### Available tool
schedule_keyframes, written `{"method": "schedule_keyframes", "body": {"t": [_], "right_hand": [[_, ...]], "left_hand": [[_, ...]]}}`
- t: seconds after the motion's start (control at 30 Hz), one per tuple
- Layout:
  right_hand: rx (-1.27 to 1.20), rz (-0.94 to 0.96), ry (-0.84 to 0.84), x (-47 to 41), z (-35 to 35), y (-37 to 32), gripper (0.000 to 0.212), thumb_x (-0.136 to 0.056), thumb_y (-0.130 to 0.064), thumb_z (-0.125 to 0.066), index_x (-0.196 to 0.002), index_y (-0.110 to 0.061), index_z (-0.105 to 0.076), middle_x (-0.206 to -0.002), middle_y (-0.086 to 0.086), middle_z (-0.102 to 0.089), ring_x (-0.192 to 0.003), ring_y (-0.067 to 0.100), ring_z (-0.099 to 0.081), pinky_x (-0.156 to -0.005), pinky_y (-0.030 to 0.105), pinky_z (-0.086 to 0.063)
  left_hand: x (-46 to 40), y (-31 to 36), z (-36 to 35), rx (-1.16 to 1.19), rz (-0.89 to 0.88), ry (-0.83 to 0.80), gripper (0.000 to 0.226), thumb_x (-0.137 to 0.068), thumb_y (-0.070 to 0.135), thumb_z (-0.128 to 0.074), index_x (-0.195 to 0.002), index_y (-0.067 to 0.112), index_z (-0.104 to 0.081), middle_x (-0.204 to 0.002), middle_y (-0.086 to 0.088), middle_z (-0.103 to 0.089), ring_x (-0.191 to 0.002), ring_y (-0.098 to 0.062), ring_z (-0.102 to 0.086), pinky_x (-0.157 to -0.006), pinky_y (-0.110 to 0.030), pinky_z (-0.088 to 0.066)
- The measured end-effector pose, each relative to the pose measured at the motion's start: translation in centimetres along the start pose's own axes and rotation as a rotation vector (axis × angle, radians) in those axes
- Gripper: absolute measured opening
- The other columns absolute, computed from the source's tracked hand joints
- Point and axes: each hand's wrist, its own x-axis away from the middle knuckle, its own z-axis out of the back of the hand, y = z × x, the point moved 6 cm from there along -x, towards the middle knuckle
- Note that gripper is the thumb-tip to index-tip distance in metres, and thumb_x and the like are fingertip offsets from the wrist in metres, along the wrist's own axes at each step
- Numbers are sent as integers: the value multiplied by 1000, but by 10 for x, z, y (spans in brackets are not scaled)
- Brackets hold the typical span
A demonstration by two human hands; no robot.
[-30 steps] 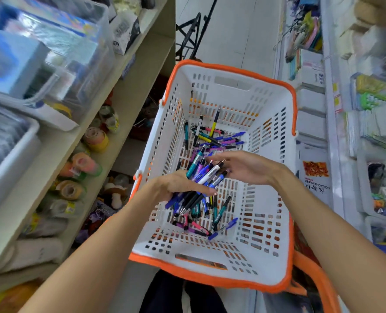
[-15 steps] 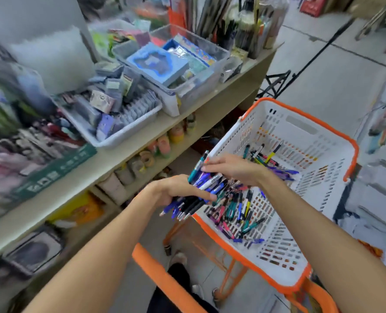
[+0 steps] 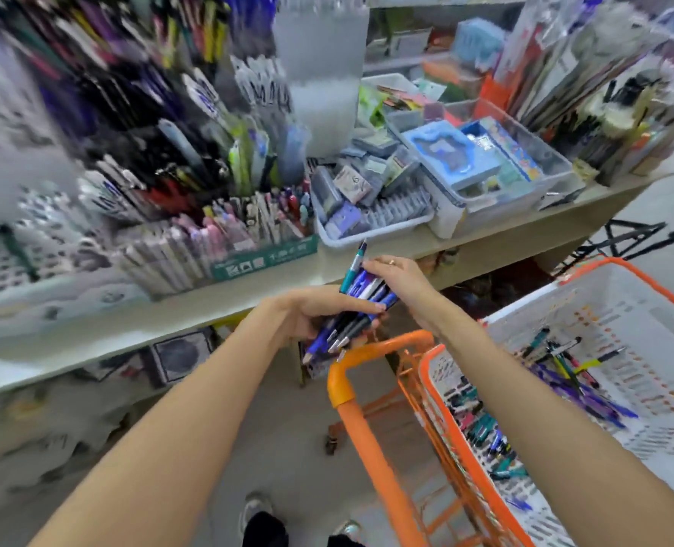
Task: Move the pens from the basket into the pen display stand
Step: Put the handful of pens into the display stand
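Can't really read the white print on the green-fronted pen display stand [image 3: 262, 259], too blurry. It sits on the shelf [image 3: 485, 238] crammed with pens. Right of the stand, the white basket [image 3: 623, 309] with orange rim has loose pens in it. Just in front of the stand, the left hand [image 3: 319, 313] has its fingers wrapped around a bundle of pens [image 3: 357, 305], and the right hand [image 3: 396, 280] pinches the top end.

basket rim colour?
Orange, on a white perforated basket; clearest in the head view, the only one.
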Motion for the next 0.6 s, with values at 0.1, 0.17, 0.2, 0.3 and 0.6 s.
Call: {"method": "schedule_keyframes", "body": {"t": [0.1,0.17,0.2,0.3,0.6], "right_hand": [[-77,-23,-32,-17,-36,-21,17,-90,-23,-61,-98,-10,-68,-96,10,-70,-81,20,-67,-70,27,-54],[-45,4,-117,-26,-70,-43,19,-90,-22,-62,-102,-9,-69,-94,7,-71,-79,16,-66,-67,23,-52],[-24,32,-140,-29,-84,-54,18,-90,-22,-63,-101,-10,-69,-92,4,-71,-78,13,-65,-69,21,-50],[10,133,-72,-42,-125,-88,13,-93,-25,-59,-87,-19,-69,-78,-6,-65,-64,2,-55,-62,18,-41],[-388,385,184,-58,-165,-182,14,-92,-15,-59,-78,-13,-60,-56,-5,-67,-51,5,-62,-48,15,-45]], "left_hand": [[26,-2,35,41,-21,48,13,-90,27,-63,-84,16,-63,-68,5,-66,-57,-6,-60,-57,-20,-52],[47,-6,66,69,-56,69,13,-92,26,-61,-85,16,-64,-72,5,-67,-62,-7,-61,-58,-20,-52],[56,-7,81,80,-66,92,12,-91,27,-62,-86,16,-65,-75,4,-67,-67,-8,-61,-63,-21,-52],[87,-3,124,84,-85,122,12,-92,26,-61,-93,14,-64,-82,3,-66,-74,-7,-62,-64,-21,-54],[151,21,229,320,-371,353,11,-93,23,-60,-94,11,-60,-74,-2,-67,-60,-11,-62,-56,-23,-55]]}}
